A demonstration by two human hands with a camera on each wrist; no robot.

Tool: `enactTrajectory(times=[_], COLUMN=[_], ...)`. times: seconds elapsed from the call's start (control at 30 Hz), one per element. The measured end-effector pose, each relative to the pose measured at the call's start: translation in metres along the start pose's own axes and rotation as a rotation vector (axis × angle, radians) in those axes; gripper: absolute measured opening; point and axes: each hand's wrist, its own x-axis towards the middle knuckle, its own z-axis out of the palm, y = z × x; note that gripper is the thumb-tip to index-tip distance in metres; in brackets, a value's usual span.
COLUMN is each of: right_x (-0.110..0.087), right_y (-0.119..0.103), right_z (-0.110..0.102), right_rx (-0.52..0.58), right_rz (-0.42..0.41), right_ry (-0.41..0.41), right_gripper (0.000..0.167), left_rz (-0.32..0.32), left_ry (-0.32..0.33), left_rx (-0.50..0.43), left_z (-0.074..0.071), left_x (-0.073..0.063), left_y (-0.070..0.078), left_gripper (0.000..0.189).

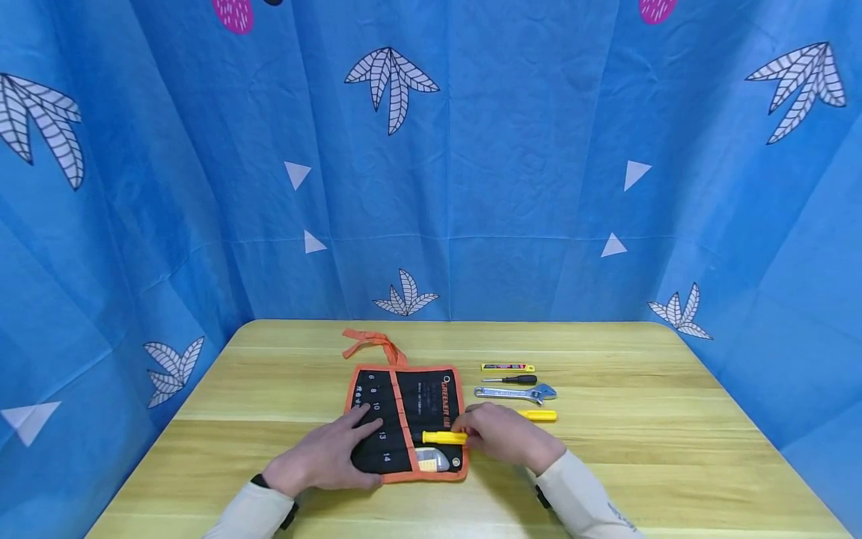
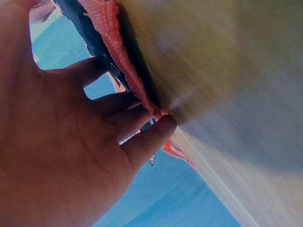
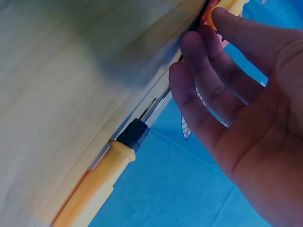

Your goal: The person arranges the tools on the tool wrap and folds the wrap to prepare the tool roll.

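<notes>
A black tool pouch (image 1: 431,389) with orange trim and printed size numbers lies unrolled on the table. My left hand (image 1: 334,451) rests on its left side with fingers spread; in the left wrist view the fingertips (image 2: 163,125) lie at its orange edge. At the pouch's right side, my right hand (image 1: 501,434) pinches the end of a yellow-handled screwdriver (image 1: 443,438), whose shank is hidden in the pouch. A pale, yellow-marked tool (image 1: 432,459) sits in the pocket nearest me. Another yellow-handled screwdriver (image 3: 97,182) lies on the table beyond the right hand.
Right of the pouch lie an adjustable wrench (image 1: 512,393), a small black-handled screwdriver (image 1: 518,379) and a flat yellow-edged item (image 1: 507,367). An orange tie strap (image 1: 377,340) trails from the pouch's far edge. A blue patterned curtain (image 1: 512,187) hangs around the wooden table (image 1: 640,449).
</notes>
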Motion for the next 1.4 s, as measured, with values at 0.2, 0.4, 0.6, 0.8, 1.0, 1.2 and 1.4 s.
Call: enactTrajectory(times=[0.2, 0.4, 0.6, 0.8, 1.0, 1.2, 1.4], right_x=[0.0002, -0.0004, -0.0004, 0.0009, 0.0019, 0.0019, 0.0026], right_y=[-0.0028, -0.0041, -0.0048, -0.0029, -0.0024, -0.0037, -0.0062], right_z=[0.0026, 0.0059, 0.0071, 0.0072, 0.0078, 0.0071, 0.0092], right_rx=[-0.04, -0.114, -0.157, -0.054, -0.013, -0.015, -0.057], right_rz=[0.018, 0.022, 0.012, 0.073, 0.063, 0.066, 0.056], right_ry=[0.011, 0.019, 0.021, 0.007, 0.015, 0.008, 0.023], right_gripper=[0.025, 0.027, 0.026, 0.025, 0.021, 0.022, 0.025], left_rz=[-0.007, -0.001, -0.012, -0.013, -0.003, -0.004, -0.008], left_ry=[-0.004, 0.001, 0.005, 0.005, 0.006, 0.004, 0.007], left_rx=[0.003, 0.006, 0.01, 0.008, -0.001, 0.001, 0.012], left_z=[-0.0007, 0.0001, 0.001, 0.0006, 0.001, 0.0018, 0.0021], left_x=[0.0007, 0.0009, 0.0017, 0.001, 0.0006, 0.0011, 0.0017], left_y=[0.0003, 0.0002, -0.0004, 0.0004, 0.0002, -0.0001, -0.0002], left_gripper=[0.094, 0.094, 0.095, 0.095, 0.095, 0.094, 0.095])
